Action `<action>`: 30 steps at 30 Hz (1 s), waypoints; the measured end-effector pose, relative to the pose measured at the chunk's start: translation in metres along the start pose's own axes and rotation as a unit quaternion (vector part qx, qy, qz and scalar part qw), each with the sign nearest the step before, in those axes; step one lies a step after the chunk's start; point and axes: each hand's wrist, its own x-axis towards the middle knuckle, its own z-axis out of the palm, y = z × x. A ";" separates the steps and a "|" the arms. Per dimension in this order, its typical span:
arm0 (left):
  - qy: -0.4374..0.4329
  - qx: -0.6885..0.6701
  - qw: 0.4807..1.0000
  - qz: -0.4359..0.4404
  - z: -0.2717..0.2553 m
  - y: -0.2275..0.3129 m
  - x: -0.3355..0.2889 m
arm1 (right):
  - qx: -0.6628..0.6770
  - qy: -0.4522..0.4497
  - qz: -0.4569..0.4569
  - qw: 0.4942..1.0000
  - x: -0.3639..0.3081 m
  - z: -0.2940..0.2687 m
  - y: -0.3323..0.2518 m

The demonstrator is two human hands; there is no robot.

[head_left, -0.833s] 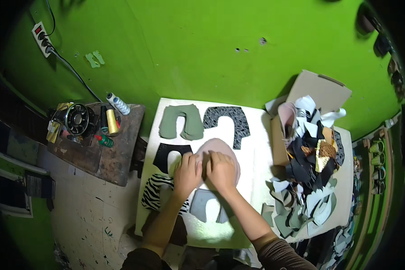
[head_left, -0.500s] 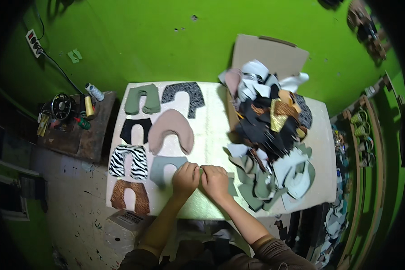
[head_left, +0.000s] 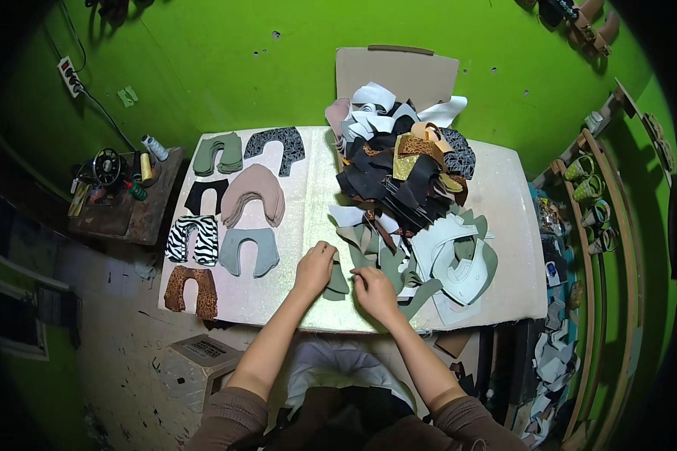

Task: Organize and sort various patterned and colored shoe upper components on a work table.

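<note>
My left hand [head_left: 316, 268] is closed at the left edge of a dark green cut piece of material [head_left: 337, 283] near the table's front edge. To the right of that piece is my right hand [head_left: 375, 292], its fingers curled together and pointing left; whether anything small is in them is hidden. Beyond it lie loose green offcuts [head_left: 390, 263] and white curved pieces [head_left: 466, 272]. Left of my hands are U-shaped stacks: grey-blue [head_left: 233, 252], dusty pink [head_left: 237, 192], zebra-striped [head_left: 179, 240], leopard-patterned [head_left: 177, 289], black [head_left: 195, 197], green [head_left: 203, 154] and black-grey patterned [head_left: 262, 143].
A large heap of black, gold and white scraps [head_left: 399, 180] lies before an upright cardboard flap [head_left: 399, 71]. At left stands a sewing machine table [head_left: 132, 218] with thread cones [head_left: 156, 148]. A carton [head_left: 195, 361] sits on the floor; sandals hang on a wooden rack [head_left: 613, 225] at right.
My hands have moved apart from their close position, uncovering the grey-blue stack and the green piece between them. The view has shifted, so the table sits further left and higher.
</note>
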 end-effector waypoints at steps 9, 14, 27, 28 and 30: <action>-0.005 -0.253 0.963 0.092 -0.049 0.037 -0.008 | 0.104 -0.059 -0.074 0.990 0.035 -0.032 0.008; 0.074 -0.196 0.975 0.078 -0.056 0.031 -0.015 | 0.122 -0.129 -0.060 0.982 0.037 -0.026 0.001; -0.048 -0.441 0.889 -0.110 -0.053 0.014 -0.050 | 0.150 -0.162 -0.080 0.972 0.022 0.008 -0.044; -0.052 -0.442 0.887 -0.127 -0.056 0.006 -0.049 | 0.089 -0.192 -0.032 0.977 0.023 0.006 -0.048; -0.056 -0.468 0.874 -0.117 -0.061 0.001 -0.048 | 0.079 -0.139 -0.029 0.987 0.022 0.008 -0.048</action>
